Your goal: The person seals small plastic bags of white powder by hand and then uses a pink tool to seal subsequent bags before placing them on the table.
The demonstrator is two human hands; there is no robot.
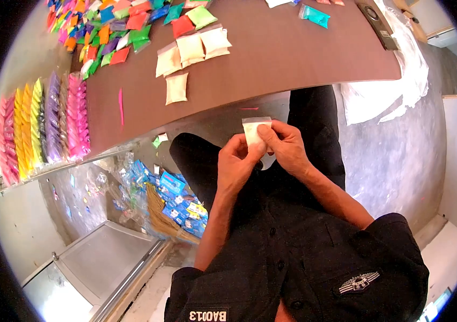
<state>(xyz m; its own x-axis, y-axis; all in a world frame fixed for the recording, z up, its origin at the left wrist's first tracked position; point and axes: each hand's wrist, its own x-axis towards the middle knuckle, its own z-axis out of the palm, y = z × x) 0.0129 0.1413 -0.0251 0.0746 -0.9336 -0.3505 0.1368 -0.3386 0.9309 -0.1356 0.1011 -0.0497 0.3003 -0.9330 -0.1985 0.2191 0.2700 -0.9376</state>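
Note:
Over my lap, just below the table's front edge, both hands hold a small clear bag (252,130) with off-white contents. My left hand (234,163) pinches its lower left side, thumb in front. My right hand (288,147) grips the right side with its thumb pressed on the front. The bag's top strip sticks up above the fingers; its lower end is partly hidden by them. On the table (271,61) ahead lie several similar cream-coloured packets (176,88), one nearer to me than the overlapping group behind it.
Colourful small packets (120,56) are heaped at the back left. Long sleeves of coloured pieces (53,118) line the left edge, near a pink strip (121,107). A teal packet (315,16), dark device (376,24) and white plastic sheet (368,102) are right. A broom (160,212) lies lower left.

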